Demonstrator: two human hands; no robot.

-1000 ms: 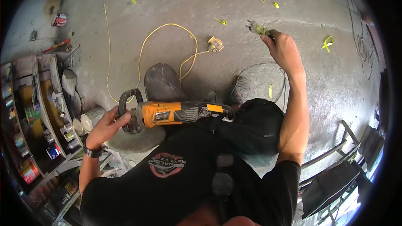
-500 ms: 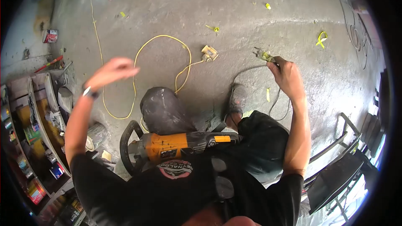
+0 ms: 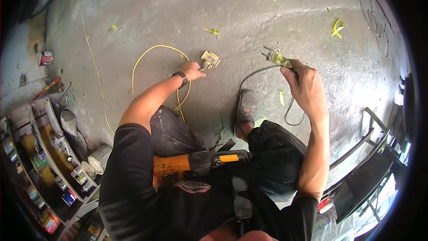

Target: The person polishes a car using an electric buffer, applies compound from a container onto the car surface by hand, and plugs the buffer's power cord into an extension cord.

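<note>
My right hand (image 3: 306, 82) is closed round the back of a two-pin plug (image 3: 275, 56) wrapped with yellow-green tape. Its pins point left, away from my fingers, and a dark cord (image 3: 256, 73) trails from it along the floor. My left hand (image 3: 193, 70) has its fingers closed on the yellow extension cord (image 3: 141, 58) just behind the worn cream socket (image 3: 210, 60). The socket and the plug are apart, with bare floor between them. Across my lap lies an orange and black power tool (image 3: 171, 167), partly hidden by my left arm.
Left of me stands a shelf unit (image 3: 49, 151) holding cans and small boxes. Metal frames (image 3: 361, 174) stand on the right. Scraps of yellow tape (image 3: 337, 28) lie on the concrete floor (image 3: 249, 22). A red and white can (image 3: 46, 58) sits at the far left.
My left hand has moved right and closed on the yellow cord by the socket. My right hand keeps the plug at nearly the same place.
</note>
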